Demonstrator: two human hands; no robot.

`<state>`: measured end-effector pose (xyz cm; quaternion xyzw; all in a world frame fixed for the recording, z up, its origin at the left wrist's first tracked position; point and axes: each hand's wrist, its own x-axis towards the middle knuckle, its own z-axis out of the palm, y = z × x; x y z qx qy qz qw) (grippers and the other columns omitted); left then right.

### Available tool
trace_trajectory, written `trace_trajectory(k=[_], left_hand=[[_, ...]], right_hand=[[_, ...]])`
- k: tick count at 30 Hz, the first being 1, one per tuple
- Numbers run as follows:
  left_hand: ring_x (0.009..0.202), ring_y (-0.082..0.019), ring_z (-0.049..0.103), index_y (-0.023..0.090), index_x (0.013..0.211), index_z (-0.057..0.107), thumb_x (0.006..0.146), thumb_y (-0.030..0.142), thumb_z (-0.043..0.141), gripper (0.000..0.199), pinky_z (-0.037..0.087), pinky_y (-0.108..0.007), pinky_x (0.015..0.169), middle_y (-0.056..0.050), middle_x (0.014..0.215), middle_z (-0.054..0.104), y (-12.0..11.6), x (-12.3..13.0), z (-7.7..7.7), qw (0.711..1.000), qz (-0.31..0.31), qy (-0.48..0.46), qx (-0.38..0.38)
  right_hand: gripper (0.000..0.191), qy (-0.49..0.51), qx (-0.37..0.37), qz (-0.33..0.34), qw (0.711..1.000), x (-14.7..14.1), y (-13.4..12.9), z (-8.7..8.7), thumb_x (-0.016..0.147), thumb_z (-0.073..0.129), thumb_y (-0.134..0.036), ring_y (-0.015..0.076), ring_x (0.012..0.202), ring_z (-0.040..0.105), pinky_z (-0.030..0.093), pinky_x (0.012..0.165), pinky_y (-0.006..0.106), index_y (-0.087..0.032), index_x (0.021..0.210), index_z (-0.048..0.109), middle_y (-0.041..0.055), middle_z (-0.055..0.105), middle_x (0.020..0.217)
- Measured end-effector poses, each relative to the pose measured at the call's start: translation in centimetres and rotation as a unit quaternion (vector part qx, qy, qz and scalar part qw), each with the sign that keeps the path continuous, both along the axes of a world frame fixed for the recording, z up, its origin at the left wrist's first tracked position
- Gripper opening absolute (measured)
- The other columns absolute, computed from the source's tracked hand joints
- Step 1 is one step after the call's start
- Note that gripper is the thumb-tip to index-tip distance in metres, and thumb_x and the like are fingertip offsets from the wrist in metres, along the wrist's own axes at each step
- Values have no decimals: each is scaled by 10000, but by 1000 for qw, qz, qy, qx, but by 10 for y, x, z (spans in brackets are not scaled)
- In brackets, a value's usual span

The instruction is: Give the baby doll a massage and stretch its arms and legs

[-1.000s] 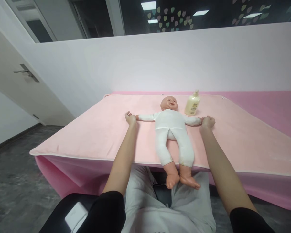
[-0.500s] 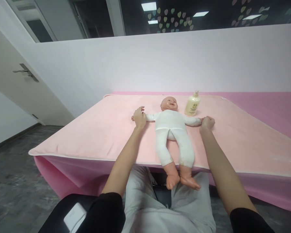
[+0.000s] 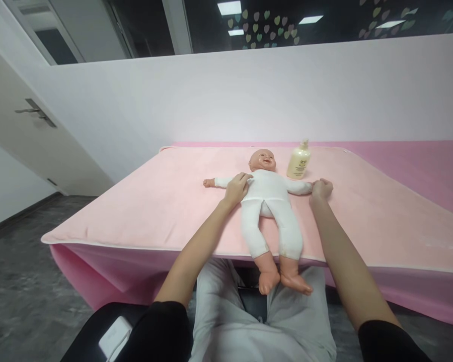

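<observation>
The counter [image 3: 400,226] wears a pale pink cloth [image 3: 143,211] with white edging, laid over a deeper pink cover [image 3: 434,168] that shows along the back and right and hangs down in front. A doll [image 3: 266,187] lies face up on the pale cloth, feet past the front edge; a cream pump bottle [image 3: 298,162] stands near its head.

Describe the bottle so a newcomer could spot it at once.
On the pale pink cloth, find the white-bodied doll lying on its back. Just beyond its arm, held at the end by the right hand, stands the bottle. Unlike the doll, it is pale yellow with dark print and a narrow top.
</observation>
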<state>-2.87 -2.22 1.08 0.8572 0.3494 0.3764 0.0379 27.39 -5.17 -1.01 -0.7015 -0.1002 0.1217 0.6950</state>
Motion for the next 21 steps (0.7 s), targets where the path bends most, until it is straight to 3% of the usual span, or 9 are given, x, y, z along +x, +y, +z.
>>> trace_trajectory(k=[13, 21], left_hand=[[998, -201, 602, 222, 1005, 632, 873, 103, 421, 276, 475, -336, 911, -61, 1033, 647, 1, 1, 1, 997, 12, -4, -73], [995, -206, 602, 215, 1023, 632, 866, 97, 419, 290, 476, -349, 912, -71, 1037, 648, 1, 1, 2, 997, 10, 0, -75]], right_hand=[[327, -32, -25, -12, 999, -3, -1, -2, 630, 461, -46, 180, 966, 572, 464, 917, 341, -196, 908, 543, 24, 558, 954], [331, -75, -62, -18, 995, -16, -7, 5, 688, 465, -91, 227, 1114, 501, 400, 989, 396, -202, 994, 524, 88, 458, 1178]])
